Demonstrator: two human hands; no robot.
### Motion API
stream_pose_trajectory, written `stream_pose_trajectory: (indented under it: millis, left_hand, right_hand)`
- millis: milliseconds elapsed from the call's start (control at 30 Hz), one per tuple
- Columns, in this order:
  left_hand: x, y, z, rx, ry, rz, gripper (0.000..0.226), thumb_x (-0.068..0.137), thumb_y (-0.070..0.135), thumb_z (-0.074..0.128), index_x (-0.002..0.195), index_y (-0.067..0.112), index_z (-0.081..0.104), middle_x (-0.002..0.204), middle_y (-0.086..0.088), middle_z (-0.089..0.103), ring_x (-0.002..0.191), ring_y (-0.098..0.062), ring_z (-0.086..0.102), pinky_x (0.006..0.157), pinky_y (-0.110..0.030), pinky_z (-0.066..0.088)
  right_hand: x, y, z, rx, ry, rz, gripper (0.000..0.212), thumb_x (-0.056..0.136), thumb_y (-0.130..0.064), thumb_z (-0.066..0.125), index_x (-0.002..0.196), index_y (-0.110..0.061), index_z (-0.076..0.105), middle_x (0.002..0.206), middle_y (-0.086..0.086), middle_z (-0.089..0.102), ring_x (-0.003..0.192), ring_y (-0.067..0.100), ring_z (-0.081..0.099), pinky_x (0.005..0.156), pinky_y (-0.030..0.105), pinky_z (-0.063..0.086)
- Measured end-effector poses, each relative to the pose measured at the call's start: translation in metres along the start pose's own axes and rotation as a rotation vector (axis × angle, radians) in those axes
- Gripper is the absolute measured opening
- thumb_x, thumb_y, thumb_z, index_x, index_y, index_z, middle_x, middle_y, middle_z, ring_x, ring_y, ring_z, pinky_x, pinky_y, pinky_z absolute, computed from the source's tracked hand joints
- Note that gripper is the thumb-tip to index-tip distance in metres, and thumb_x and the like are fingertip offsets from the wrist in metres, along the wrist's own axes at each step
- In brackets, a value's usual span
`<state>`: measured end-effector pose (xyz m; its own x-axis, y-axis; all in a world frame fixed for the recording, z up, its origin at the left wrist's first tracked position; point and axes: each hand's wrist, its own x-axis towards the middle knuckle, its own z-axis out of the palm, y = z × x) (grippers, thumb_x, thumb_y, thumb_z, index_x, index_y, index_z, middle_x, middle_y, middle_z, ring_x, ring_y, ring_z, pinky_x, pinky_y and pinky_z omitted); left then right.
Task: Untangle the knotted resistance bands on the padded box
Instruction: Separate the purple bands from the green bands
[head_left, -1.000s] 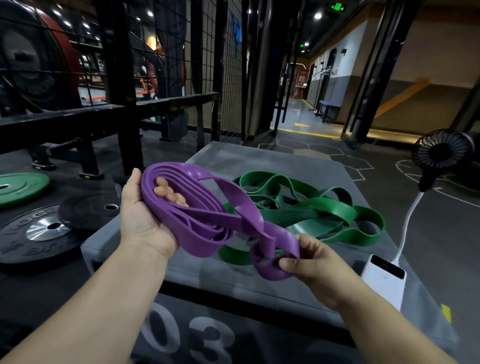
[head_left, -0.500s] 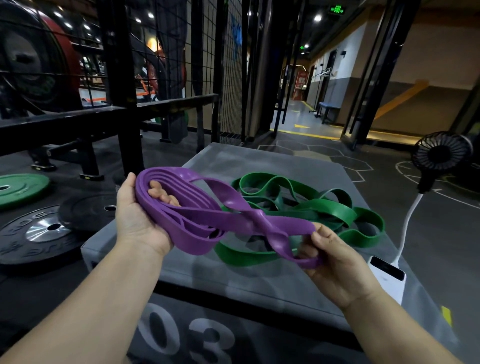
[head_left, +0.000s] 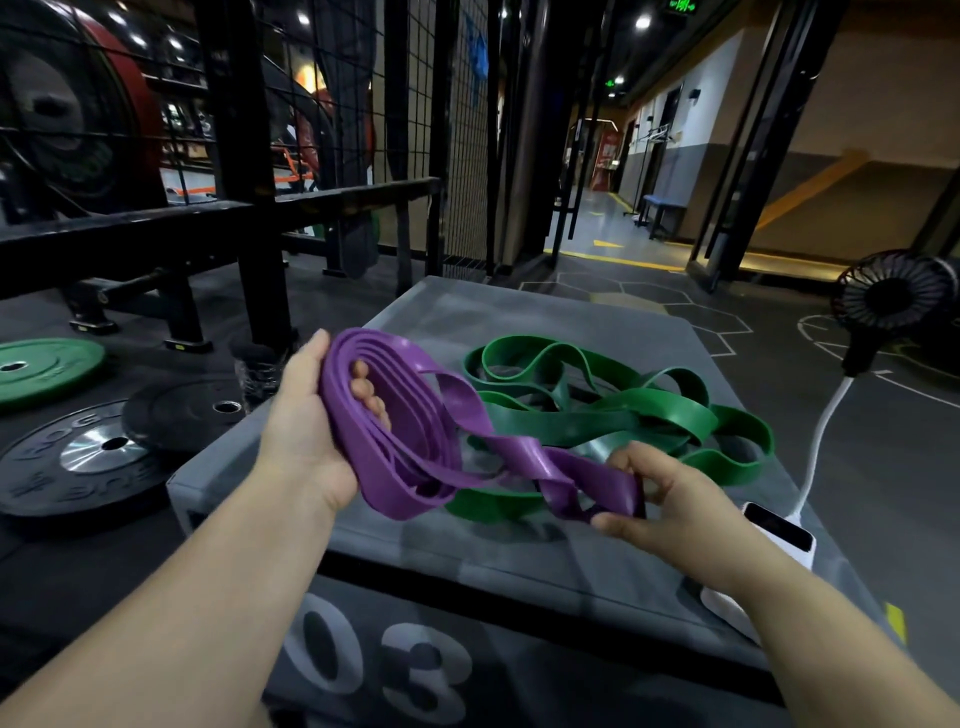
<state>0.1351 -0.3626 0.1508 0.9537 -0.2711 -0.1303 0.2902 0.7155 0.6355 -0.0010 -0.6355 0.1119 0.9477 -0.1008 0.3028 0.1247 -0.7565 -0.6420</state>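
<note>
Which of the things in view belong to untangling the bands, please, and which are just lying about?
Part of the job:
purple band, gripped by the left hand, pinched by the right hand
green band
padded box

Lying about:
green weight plate
black weight plates
small fan
white power bank

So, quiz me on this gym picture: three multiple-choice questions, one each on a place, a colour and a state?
1. Where does the green band lie? A) on the floor B) on the padded box C) over the fence
2. Which colour is the one held in both hands? A) purple B) red C) yellow
3. What is the right hand doing? A) hanging idle B) pinching a band C) pressing the box
Answers: B, it rests on the box top; A, the left hand grips the purple band; B, thumb and fingers close on its end.
</note>
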Motion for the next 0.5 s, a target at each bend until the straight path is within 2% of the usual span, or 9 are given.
stream_pose_trajectory:
  millis: [67,133,200,233,300,367,433,500]
  left_hand:
    - [-0.004,-0.007,0.004,0.091,-0.017,-0.011,0.037,0.084,0.052,0.061,0.064,0.021,0.060,0.053,0.010,0.050,0.050,-0.007,0.043,0.063,-0.023,0.042]
    - [-0.007,-0.013,0.008,0.176,-0.044,-0.019,0.039,0.088,0.051,0.056,0.064,0.020,0.061,0.054,0.009,0.051,0.051,-0.009,0.045,0.066,-0.026,0.044]
    - [-0.012,-0.020,0.014,0.240,-0.073,-0.037,0.043,0.091,0.050,0.053,0.061,0.020,0.060,0.053,0.008,0.053,0.048,-0.009,0.047,0.062,-0.027,0.044]
    - [-0.014,-0.023,0.017,0.259,-0.087,-0.053,0.045,0.091,0.050,0.052,0.060,0.019,0.061,0.052,0.007,0.054,0.047,-0.009,0.049,0.058,-0.027,0.043]
    - [-0.018,-0.028,0.021,0.287,-0.108,-0.094,0.045,0.090,0.050,0.053,0.061,0.017,0.062,0.052,0.006,0.055,0.048,-0.011,0.049,0.054,-0.025,0.044]
    - [-0.022,-0.033,0.023,0.343,-0.112,-0.140,0.046,0.089,0.051,0.054,0.064,0.014,0.064,0.055,0.003,0.057,0.048,-0.012,0.051,0.052,-0.024,0.046]
    - [-0.024,-0.041,0.024,0.411,-0.125,-0.187,0.047,0.084,0.054,0.057,0.069,0.011,0.066,0.059,0.000,0.058,0.051,-0.013,0.052,0.059,-0.027,0.045]
    - [-0.028,-0.050,0.026,0.472,-0.174,-0.217,0.047,0.076,0.057,0.060,0.072,0.011,0.066,0.062,-0.002,0.061,0.054,-0.015,0.053,0.066,-0.030,0.044]
  right_hand:
    - [0.000,-0.006,0.001,-0.007,-0.007,-0.061,0.032,0.068,-0.045,0.075,0.092,-0.045,0.054,0.094,-0.015,0.052,0.088,0.013,0.056,0.079,0.034,0.052]
    - [0.000,-0.010,0.002,-0.055,-0.014,-0.123,0.030,0.081,-0.033,0.069,0.098,-0.047,0.050,0.098,-0.018,0.045,0.090,0.010,0.052,0.074,0.022,0.050]
    - [0.001,-0.012,0.004,-0.195,0.007,-0.192,0.034,0.088,-0.024,0.065,0.105,-0.048,0.047,0.099,-0.022,0.040,0.086,0.006,0.051,0.069,0.012,0.044]
    - [0.001,-0.014,0.005,-0.284,0.051,-0.239,0.036,0.089,-0.019,0.065,0.107,-0.044,0.048,0.098,-0.020,0.039,0.079,0.007,0.051,0.066,0.016,0.045]
    - [0.001,-0.018,0.009,-0.449,0.169,-0.328,0.037,0.085,-0.010,0.069,0.107,-0.034,0.052,0.097,-0.011,0.041,0.067,0.012,0.050,0.053,0.032,0.049]
    - [0.002,-0.022,0.012,-0.541,0.240,-0.384,0.040,0.077,0.001,0.073,0.103,-0.025,0.059,0.096,0.001,0.047,0.062,0.024,0.052,0.043,0.037,0.047]
    - [0.003,-0.027,0.015,-0.571,0.269,-0.419,0.040,0.070,0.007,0.074,0.098,-0.019,0.066,0.099,0.006,0.051,0.068,0.030,0.057,0.045,0.038,0.050]
    - [0.003,-0.033,0.021,-0.551,0.255,-0.443,0.037,0.069,0.007,0.074,0.096,-0.018,0.069,0.112,0.007,0.051,0.082,0.034,0.062,0.055,0.038,0.054]
